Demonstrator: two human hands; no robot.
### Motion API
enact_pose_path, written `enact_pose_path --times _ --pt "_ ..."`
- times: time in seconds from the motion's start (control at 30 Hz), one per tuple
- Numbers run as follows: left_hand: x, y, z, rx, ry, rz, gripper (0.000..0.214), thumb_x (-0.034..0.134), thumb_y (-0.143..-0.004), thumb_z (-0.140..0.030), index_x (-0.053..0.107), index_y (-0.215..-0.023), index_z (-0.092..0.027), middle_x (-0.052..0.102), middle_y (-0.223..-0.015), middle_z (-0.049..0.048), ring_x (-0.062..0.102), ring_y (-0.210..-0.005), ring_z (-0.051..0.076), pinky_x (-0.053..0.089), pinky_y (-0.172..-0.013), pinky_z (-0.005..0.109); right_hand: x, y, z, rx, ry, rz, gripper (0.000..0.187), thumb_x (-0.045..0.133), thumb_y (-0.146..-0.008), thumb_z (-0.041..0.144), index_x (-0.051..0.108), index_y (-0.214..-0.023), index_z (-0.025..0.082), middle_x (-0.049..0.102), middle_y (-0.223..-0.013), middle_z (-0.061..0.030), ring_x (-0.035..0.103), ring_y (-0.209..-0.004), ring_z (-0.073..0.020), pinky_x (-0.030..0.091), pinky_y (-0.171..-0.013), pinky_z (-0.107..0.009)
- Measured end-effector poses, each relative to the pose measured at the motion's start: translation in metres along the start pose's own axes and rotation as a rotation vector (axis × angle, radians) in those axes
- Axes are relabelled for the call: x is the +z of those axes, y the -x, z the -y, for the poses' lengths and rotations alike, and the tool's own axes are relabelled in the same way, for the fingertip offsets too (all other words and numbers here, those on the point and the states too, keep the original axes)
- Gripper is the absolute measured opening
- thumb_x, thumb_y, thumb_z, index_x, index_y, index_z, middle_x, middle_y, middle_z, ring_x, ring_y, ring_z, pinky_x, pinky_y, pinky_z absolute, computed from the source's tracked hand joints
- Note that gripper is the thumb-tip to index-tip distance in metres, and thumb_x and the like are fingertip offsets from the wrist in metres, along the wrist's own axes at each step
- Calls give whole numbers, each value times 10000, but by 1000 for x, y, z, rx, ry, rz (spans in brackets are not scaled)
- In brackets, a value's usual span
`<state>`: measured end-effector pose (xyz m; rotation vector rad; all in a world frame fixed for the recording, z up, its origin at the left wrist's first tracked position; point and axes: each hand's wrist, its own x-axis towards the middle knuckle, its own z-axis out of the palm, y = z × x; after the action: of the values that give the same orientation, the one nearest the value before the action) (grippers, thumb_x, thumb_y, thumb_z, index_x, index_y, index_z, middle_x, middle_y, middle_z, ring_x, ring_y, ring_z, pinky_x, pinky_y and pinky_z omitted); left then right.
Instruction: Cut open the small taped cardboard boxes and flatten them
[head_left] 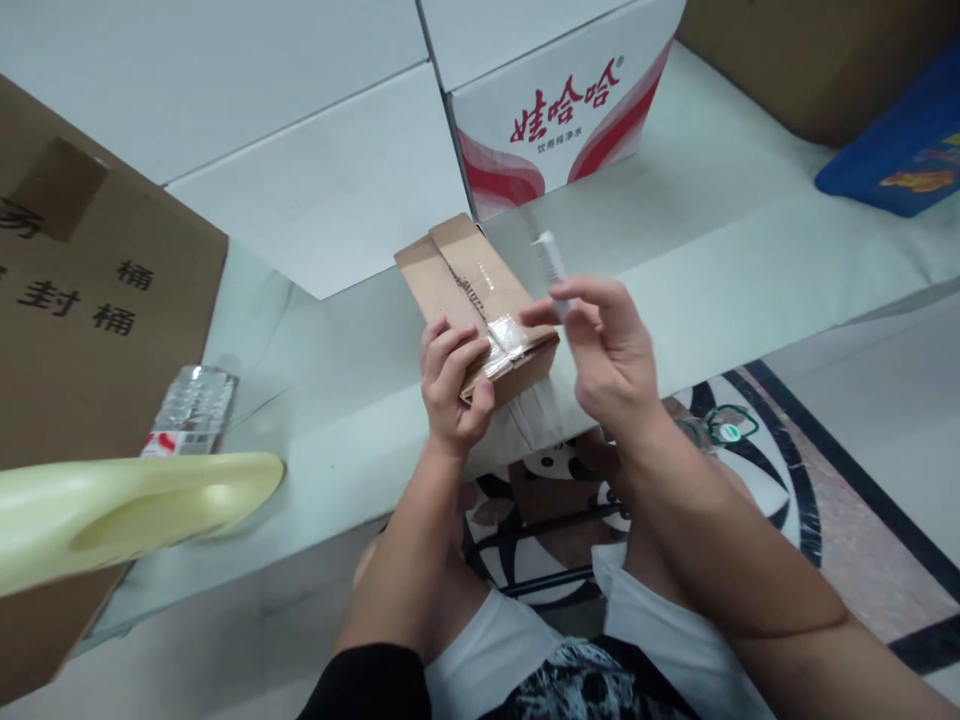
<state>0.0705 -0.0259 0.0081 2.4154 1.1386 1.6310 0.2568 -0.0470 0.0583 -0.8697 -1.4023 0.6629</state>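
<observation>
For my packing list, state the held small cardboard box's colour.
The small cardboard box is light brown with dark print, shown best in the head view.

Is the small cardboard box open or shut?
Looks shut: the box has its flaps meeting, clear tape across the near end.

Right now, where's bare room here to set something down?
On the pale surface, one patch lies between the red-lettered carton and the blue container; another between the clear bottle and the small box. It's crowded around the left hand and right hand, and at far left, by the yellow object and brown carton.
</observation>
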Motion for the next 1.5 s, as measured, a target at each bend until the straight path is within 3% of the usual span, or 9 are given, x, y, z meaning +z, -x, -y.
enact_pose_path --times 0.13,0.23,0.33,0.43,0.53,0.63,0.77,1.23,1.5 --pt "2 1 -2 -3 40 -29 316 455 -1002 -441 652 -1146 -239 668 -1194 78 601 -1267 288 428 -1180 573 -15 -4 9 -64 -261 83 422 454 -1012 590 577 -1341 355 722 -1300 -42 710 -1197 -255 597 -998 -513" --pt "5 -1 -3 -2 65 -54 299 458 -1003 -432 644 -1139 -243 664 -1172 73 613 -1230 275 431 -1173 561 -19 -3 12 2 -359 158 509 604 -940 573 516 -1399 371 702 -1367 -46 736 -1156 -252 635 -929 -471" --pt "6 -1 -3 10 75 -66 300 456 -1001 -439 639 -1135 -244 662 -1153 69 630 -1182 265 436 -1164 554 -15 3 14 76 -192 53 290 670 -941 448 601 -1178 297 788 -928 -3 758 -733 -164 617 -653 -301" --pt "6 -1 -3 7 63 -61 301 453 -1002 -450 630 -1139 -249 663 -1159 70 631 -1178 267 436 -1160 557 -12 8 19 105 28 123 195 582 -993 430 625 -998 240 632 -565 68 585 -444 -101 481 -481 -220" --pt "5 0 -3 1 73 -60 296 454 -1002 -457 614 -1150 -256 670 -1157 67 635 -1175 267 426 -1168 564 -11 9 27 -9 280 224 223 549 -978 371 646 -1104 215 678 -638 46 592 -480 -98 451 -499 -215" --pt "6 1 -3 -3 92 -76 287 461 -999 -460 605 -1138 -254 676 -1146 62 642 -1150 259 428 -1169 555 -9 12 31 -249 530 228 165 563 -910 211 688 -1018 216 689 -660 34 578 -509 -97 419 -523 -226" --pt "8 0 -4 -15 71 -88 266 447 -999 -451 586 -1105 -251 678 -1131 59 642 -1146 255 439 -1160 551 -1 22 31 -439 602 240 216 571 -906 111 747 -965 221 591 -557 55 494 -500 -87 387 -544 -231" --pt "11 2 -3 -35 49 -88 251 424 -982 -456 544 -1083 -260 658 -1095 58 642 -1105 266 434 -1155 579 14 42 21 -308 739 175 214 577 -904 152 770 -850 225 637 -576 32 486 -494 -96 312 -515 -264" --pt "12 1 -3 -22 31 -99 291 393 -1004 -500 541 -1038 -252 658 -1050 52 645 -1074 247 447 -1148 554 20 41 18 -286 754 145 217 575 -969 213 790 -939 217 671 -590 35 533 -488 -81 295 -507 -268"
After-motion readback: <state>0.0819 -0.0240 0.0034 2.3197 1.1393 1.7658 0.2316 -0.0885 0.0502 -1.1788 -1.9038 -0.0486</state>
